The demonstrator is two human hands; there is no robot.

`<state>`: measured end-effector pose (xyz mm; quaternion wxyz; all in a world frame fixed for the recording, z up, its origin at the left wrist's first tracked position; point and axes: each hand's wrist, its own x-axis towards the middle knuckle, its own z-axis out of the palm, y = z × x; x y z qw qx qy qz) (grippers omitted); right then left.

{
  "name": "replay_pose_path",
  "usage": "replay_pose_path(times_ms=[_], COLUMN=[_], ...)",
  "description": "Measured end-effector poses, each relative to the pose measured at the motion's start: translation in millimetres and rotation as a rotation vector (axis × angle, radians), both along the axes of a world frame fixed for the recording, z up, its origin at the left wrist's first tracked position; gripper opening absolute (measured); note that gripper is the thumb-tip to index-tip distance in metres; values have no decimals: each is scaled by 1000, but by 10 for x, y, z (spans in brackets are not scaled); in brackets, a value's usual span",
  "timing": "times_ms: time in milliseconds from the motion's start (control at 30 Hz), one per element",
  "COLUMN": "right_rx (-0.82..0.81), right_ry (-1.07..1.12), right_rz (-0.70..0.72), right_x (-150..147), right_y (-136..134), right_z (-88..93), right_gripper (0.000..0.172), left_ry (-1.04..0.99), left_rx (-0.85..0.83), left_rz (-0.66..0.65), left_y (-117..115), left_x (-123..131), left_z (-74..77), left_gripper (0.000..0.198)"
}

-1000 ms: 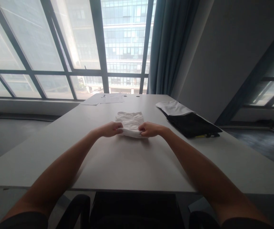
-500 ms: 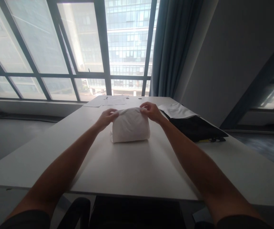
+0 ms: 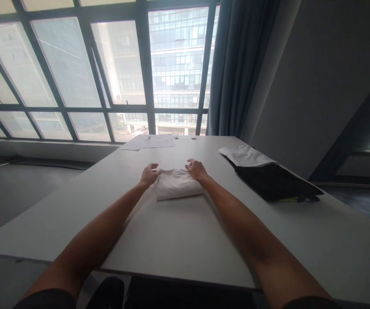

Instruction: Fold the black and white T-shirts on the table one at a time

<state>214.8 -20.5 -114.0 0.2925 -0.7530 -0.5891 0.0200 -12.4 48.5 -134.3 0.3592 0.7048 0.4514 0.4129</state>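
Observation:
A folded white garment (image 3: pixel 180 185), perhaps a shirt, lies low and flat on the white table in front of me. My left hand (image 3: pixel 149 175) is at its far left corner, fingers apart, with the thumb side against the fabric. Over the far right corner rests my right hand (image 3: pixel 197 169), its fingers spread and touching the cloth. Some of the garment's right edge is hidden under that hand.
On the right of the table (image 3: pixel 178 240) lies a stack of folded clothes, a white one (image 3: pixel 247 155) over a black one (image 3: pixel 278 180). Sheets of paper (image 3: pixel 159 140) lie at the far end. A dark chair (image 3: pixel 107 292) stands at the near edge.
The garment's raised far part has come down, so the bundle lies flatter. Both hands have lowered with it and their fingers have loosened. The view has shifted slightly.

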Motion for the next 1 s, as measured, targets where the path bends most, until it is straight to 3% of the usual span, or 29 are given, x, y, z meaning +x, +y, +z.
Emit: replay_pose_path(times_ms=[67,133,233,333,433,533,733,900,1000], right_rx=[-55,-92,-235,-373,-412,-421,-446,-343,-250], right_ry=[-76,-146,-211,-221,-175,-136,-40,-52,-92], right_rz=[-25,47,224,235,205,194,31,-58,-68], right_x=[-94,-214,-367,-416,-384,-334,-251,-256,-278], right_y=[-73,-165,-292,-363,-374,-367,-419,-510,-559], right_z=[29,50,-5,-157,-285,-318,-308,-350,-355], right_gripper=[47,49,52,56,63,68,84,76,65], left_ry=[171,321,549,727,804,839,886,869,898], left_rx=[221,417,516,465,371,291,163,135,124], left_rz=[-17,-131,-310,-367,-362,-306,-189,-102,-262], left_y=[-124,-272,-454,-526,-530,-526,-538,-544,-449], left_x=[49,123,250,330,343,314,283,261,112], left_z=[8,1,-73,-207,-306,-309,-266,-281,-220], left_gripper=[39,37,43,53,63,71,85,85,97])
